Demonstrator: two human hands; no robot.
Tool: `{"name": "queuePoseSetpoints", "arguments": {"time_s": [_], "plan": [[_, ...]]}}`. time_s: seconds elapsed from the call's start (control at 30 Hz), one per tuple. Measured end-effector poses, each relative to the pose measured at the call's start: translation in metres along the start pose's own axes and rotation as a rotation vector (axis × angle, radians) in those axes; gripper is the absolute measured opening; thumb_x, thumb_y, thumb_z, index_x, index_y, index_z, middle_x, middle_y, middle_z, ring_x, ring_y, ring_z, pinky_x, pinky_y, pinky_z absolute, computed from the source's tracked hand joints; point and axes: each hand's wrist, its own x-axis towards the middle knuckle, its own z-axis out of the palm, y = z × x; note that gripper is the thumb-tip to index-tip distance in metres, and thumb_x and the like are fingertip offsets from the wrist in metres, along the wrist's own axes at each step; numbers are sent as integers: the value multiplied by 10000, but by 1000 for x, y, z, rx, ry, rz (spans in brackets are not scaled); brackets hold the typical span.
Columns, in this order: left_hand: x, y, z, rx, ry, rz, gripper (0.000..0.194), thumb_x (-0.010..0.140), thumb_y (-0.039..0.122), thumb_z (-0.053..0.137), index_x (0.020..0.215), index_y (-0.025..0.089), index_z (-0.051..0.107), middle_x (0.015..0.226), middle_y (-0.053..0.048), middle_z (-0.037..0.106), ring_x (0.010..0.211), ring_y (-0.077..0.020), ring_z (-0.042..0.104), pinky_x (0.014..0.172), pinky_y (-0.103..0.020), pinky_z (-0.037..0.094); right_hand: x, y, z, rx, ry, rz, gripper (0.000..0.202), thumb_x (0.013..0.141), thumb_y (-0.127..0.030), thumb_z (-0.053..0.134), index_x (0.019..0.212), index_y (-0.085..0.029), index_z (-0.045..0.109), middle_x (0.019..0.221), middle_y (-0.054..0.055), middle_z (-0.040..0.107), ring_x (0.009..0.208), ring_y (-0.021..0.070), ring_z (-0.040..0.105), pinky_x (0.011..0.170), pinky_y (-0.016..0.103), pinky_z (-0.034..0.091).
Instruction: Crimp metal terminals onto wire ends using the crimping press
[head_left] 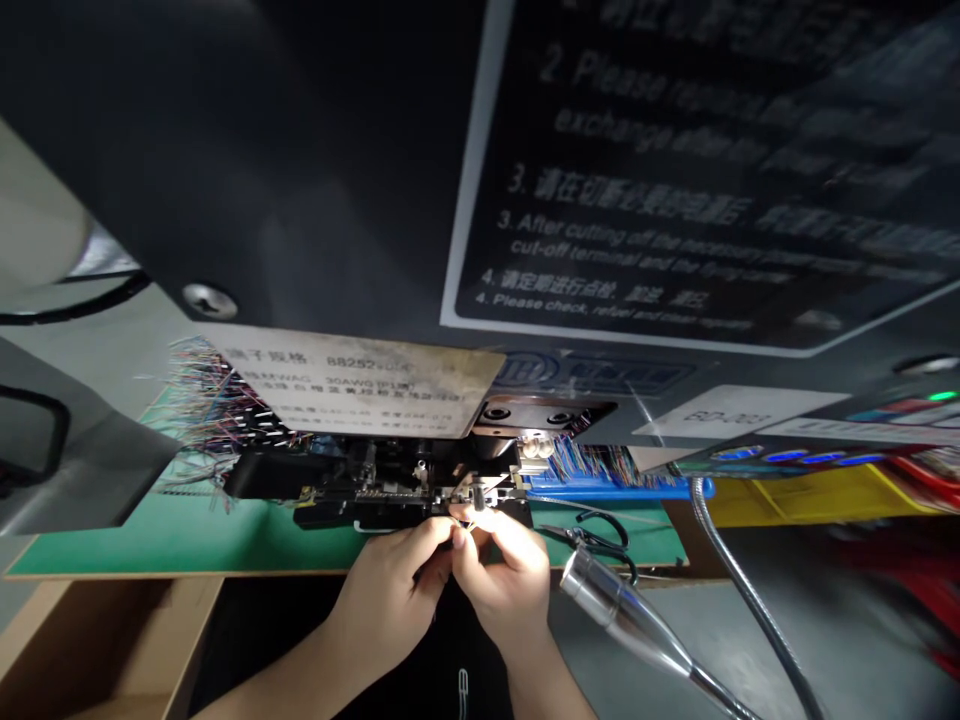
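My left hand (390,585) and my right hand (506,580) meet at the lit working point of a crimping machine (420,485). Both are closed, thumb and fingertips pinched together. Between the fingertips shows a thin yellowish wire (470,526), its ends partly hidden by fingers and glare. The fingertips are right in front of the machine's small metal tooling (478,492); whether they touch it I cannot tell. Beside my right hand, black-handled scissors (592,540) lie on the green tabletop (202,540).
The machine's dark housing (300,200) with printed labels hangs low over the hands. A lamp (622,610) on a flexible metal neck stands close at right. Bundles of coloured wires (217,400) lie behind at left, and more wires (600,465) by a blue tray. A cardboard box (105,640) is at lower left.
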Motion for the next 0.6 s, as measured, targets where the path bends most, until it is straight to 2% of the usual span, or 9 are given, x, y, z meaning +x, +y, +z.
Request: {"name": "queuePoseSetpoints", "arguments": {"time_s": [0.13,0.33,0.4,0.5,0.6], "plan": [[1,-1,2,2,6,-20,159,917,127,507,959,254,594,870,17,747,755,-164,716,673,-227,525,2,-1,1,-5,4,4,93,819,-104,610,822,-185,655,572,-29,553,460,116,466,455,247,431],[0,-2,2,-21,-13,-41,157,922,133,510,966,256,598,880,23,750,757,-162,716,669,-227,515,-2,1,-1,-12,-14,23,118,844,-115,598,875,-189,685,642,3,629,496,132,531,497,260,470],[0,-2,2,-35,-18,-44,145,926,145,518,965,258,600,877,27,745,768,-160,712,678,-226,513,-9,5,-2,-9,-21,21,164,839,-115,612,959,-198,689,668,-1,644,516,136,558,527,259,497],[-2,-2,0,-49,-31,-31,119,937,190,529,1001,255,605,867,18,738,755,-162,703,670,-229,511,-26,14,-5,30,-10,66,255,827,-145,633,1071,-218,630,611,-52,560,481,123,521,495,232,478],[-7,-3,1,-90,-62,-15,85,937,225,536,983,242,606,796,19,715,692,-152,682,644,-227,504,-46,19,-6,127,-23,162,144,853,-250,600,990,-215,571,570,-80,458,441,105,438,434,203,399]]}}
